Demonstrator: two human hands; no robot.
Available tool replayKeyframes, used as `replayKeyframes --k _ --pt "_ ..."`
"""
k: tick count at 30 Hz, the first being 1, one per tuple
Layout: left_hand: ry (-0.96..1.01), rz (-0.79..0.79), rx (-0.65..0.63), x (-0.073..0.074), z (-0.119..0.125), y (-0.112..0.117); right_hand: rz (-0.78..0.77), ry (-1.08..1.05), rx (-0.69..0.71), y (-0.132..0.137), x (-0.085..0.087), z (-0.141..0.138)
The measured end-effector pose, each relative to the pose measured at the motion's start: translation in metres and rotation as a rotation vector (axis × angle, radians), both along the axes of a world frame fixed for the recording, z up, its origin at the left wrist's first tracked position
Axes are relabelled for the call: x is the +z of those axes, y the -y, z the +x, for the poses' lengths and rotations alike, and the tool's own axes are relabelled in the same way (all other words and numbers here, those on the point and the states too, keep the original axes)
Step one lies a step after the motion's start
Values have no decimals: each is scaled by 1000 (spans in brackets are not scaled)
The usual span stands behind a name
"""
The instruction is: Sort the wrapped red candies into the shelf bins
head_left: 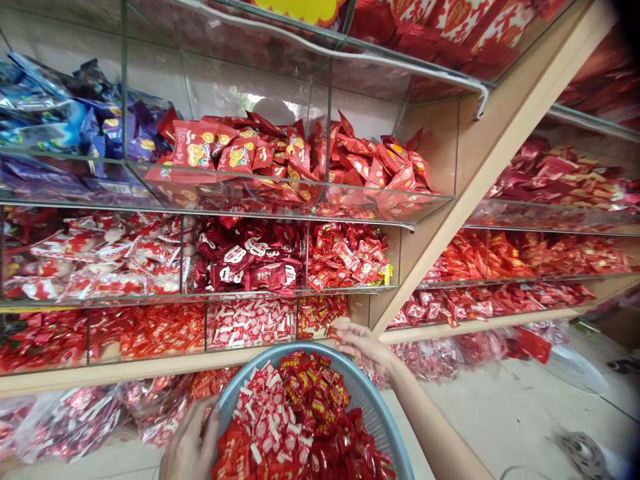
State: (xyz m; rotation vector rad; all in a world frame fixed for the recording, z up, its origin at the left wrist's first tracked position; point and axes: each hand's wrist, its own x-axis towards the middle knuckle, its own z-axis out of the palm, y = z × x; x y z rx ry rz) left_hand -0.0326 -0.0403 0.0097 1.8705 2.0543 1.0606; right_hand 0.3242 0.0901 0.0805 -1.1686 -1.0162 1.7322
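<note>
My left hand (193, 440) is closed on the left rim of a blue plastic basket (381, 400) at the bottom centre. Inside lie wrapped candies in separate heaps: red-and-white ones (265, 407), dark red ones with yellow print (316, 387), and plain red ones (357, 443). Above the basket's right rim is my right hand (364, 345), in front of the lowest shelf. Its fingers are pinched together, with a small red wrapped candy (330, 331) at the tips. Just beyond them, a compartment holds similar candies (323, 310).
Clear-walled shelf compartments hold red packets (240, 153), blue packets (40, 113) and maroon packets (255, 257). A slanting wooden panel (440, 220) divides this shelf from another at the right. Plastic bags of candy (75, 423) lie on the tiled floor below. A fan (583, 453) stands at the lower right.
</note>
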Motion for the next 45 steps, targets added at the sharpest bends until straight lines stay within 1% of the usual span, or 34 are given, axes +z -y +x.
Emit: replayKeyframes --k 2,5,7,9,12,15,20,22,26,29,31,37,41,43,45 --pt "-6 -1 5 2 1 0 40 38 13 20 -6 0" --pt "-14 5 8 3 2 0 144 160 -28 42 -26 2" --pt "-19 11 6 4 2 0 184 240 -92 52 -41 4" --pt "-22 9 3 4 2 1 188 287 -156 58 -54 6" --pt "-20 -1 4 4 2 1 211 321 -192 63 -64 4" --pt "-26 -16 15 4 2 1 328 438 -174 64 -62 -5" --pt "-32 1 10 2 1 1 735 820 -166 64 -54 -25" --pt "-33 9 3 2 1 0 822 929 -122 63 -55 -29" --pt "-29 29 4 4 1 1 864 963 -59 62 -65 -30" --pt "-29 19 1 4 2 1 871 968 -66 64 -71 -29" --pt "-31 8 4 3 2 1 873 985 -66 66 -72 -29" --pt "-40 -14 -2 -2 -2 0 872 1044 -29 69 -66 -32" --pt "-50 -15 -4 -1 -1 0 889 1084 -14 66 -63 -34" --pt "-50 4 3 -1 0 0 916 1095 -11 63 -59 -35" --pt "-48 23 5 -1 0 0 938 1105 -24 55 -50 -36"
